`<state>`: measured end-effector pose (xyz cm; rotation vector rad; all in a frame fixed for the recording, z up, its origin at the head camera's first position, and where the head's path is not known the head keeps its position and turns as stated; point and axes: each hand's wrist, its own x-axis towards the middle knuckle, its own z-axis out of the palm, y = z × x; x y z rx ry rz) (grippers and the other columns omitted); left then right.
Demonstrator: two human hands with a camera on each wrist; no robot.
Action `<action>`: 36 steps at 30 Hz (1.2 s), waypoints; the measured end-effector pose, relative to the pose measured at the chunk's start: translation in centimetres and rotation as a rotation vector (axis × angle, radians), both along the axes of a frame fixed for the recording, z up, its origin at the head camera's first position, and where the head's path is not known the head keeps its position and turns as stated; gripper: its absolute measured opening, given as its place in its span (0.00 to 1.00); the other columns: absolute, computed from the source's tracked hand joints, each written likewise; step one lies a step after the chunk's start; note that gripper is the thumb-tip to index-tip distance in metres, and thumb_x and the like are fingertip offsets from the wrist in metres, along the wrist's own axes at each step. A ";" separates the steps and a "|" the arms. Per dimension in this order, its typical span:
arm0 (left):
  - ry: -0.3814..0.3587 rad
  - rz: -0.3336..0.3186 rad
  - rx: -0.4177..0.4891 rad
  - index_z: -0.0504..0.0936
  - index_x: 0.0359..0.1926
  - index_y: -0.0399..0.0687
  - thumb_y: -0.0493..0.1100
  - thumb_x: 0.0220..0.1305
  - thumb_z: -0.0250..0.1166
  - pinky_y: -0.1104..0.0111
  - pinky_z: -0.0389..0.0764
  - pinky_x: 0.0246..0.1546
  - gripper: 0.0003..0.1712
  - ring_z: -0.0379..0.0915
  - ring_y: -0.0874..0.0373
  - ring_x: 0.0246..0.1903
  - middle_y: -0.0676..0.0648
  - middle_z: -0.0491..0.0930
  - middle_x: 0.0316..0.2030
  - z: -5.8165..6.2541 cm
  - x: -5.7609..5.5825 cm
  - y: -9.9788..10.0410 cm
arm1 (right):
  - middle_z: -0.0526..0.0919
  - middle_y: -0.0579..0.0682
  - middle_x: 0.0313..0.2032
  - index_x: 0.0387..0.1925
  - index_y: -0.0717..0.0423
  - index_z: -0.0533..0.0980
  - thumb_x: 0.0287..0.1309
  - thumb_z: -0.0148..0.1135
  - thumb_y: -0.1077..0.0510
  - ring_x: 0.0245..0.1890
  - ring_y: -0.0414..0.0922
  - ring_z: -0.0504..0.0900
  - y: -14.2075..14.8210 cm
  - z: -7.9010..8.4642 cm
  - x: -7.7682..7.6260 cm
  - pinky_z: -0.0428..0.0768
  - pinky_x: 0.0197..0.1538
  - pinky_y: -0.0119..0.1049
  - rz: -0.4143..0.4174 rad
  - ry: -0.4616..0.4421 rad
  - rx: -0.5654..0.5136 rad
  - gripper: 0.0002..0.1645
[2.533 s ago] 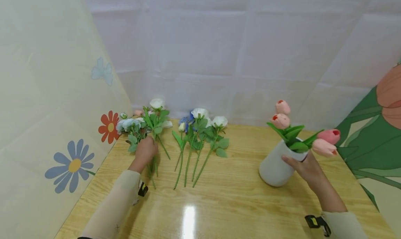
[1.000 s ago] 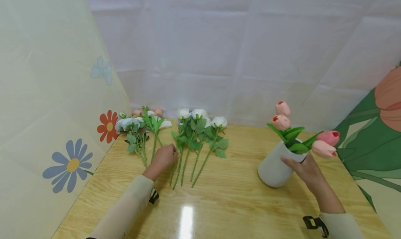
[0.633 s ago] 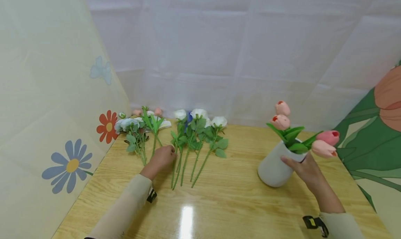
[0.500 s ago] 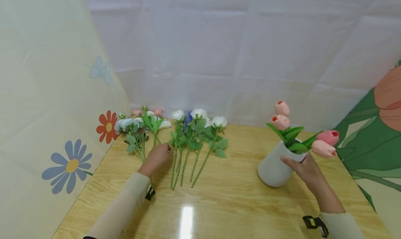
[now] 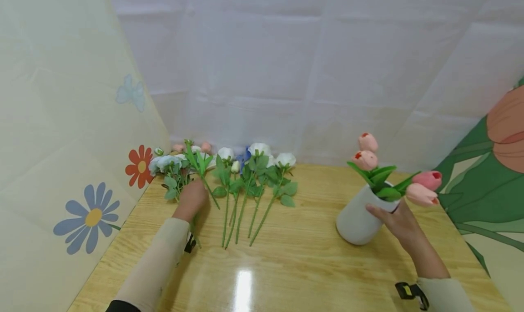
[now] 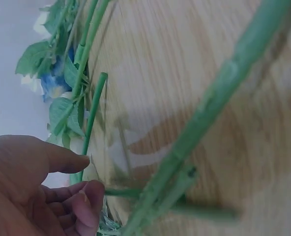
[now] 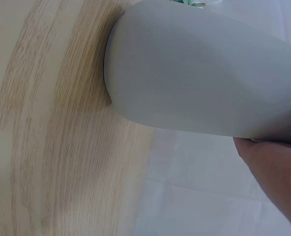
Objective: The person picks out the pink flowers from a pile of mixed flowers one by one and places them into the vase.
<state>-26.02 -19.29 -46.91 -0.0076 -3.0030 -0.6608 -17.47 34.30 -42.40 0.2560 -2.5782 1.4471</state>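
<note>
My left hand is over the stems of the left flower group, close to a green-leaved stem and a pale blue flower. In the left wrist view its thumb and index finger stand apart, the other fingers loosely curled, with no stem plainly held. My right hand grips a white vase near its rim, thumb on the near side. The vase is tilted on its base and bears pink tulips. A white rose lies to the right of my left hand.
Several white roses, a white bud and a blue flower lie mid-table with stems towards me. The wooden table meets a pale backdrop behind and a flower-printed panel at left.
My left hand carried a white rose from the left group to the middle row, let go of it, and moved back left. My right hand and the vase stayed in place.
</note>
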 end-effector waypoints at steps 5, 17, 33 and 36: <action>-0.016 0.005 -0.003 0.56 0.76 0.32 0.30 0.71 0.46 0.58 0.73 0.23 0.33 0.73 0.46 0.22 0.38 0.75 0.23 0.0 -0.3 0.0 | 0.67 0.28 0.58 0.77 0.48 0.54 0.70 0.62 0.60 0.55 0.25 0.66 0.1 0.0 0.0 0.66 0.49 0.15 0.002 -0.006 0.002 0.41; -0.106 0.119 -0.075 0.75 0.48 0.22 0.33 0.75 0.46 0.44 0.84 0.40 0.16 0.80 0.31 0.40 0.27 0.81 0.38 -0.3 -0.9 0.0 | 0.66 0.30 0.59 0.77 0.50 0.53 0.70 0.62 0.59 0.55 0.26 0.66 0.0 0.0 0.0 0.66 0.48 0.15 -0.004 -0.016 0.024 0.42; -0.140 0.132 0.093 0.81 0.40 0.31 0.43 0.78 0.50 0.55 0.79 0.28 0.19 0.79 0.42 0.30 0.33 0.82 0.35 -0.2 -1.7 -0.6 | 0.66 0.30 0.58 0.77 0.51 0.53 0.70 0.62 0.58 0.55 0.26 0.66 0.0 0.3 0.0 0.66 0.48 0.15 -0.004 -0.023 0.031 0.41; -0.132 0.128 0.120 0.81 0.40 0.33 0.44 0.79 0.49 0.59 0.75 0.24 0.20 0.76 0.46 0.27 0.35 0.81 0.33 0.2 -1.3 -0.4 | 0.66 0.30 0.58 0.77 0.50 0.52 0.70 0.61 0.58 0.55 0.26 0.65 0.1 0.2 0.0 0.66 0.48 0.16 -0.007 -0.030 0.025 0.42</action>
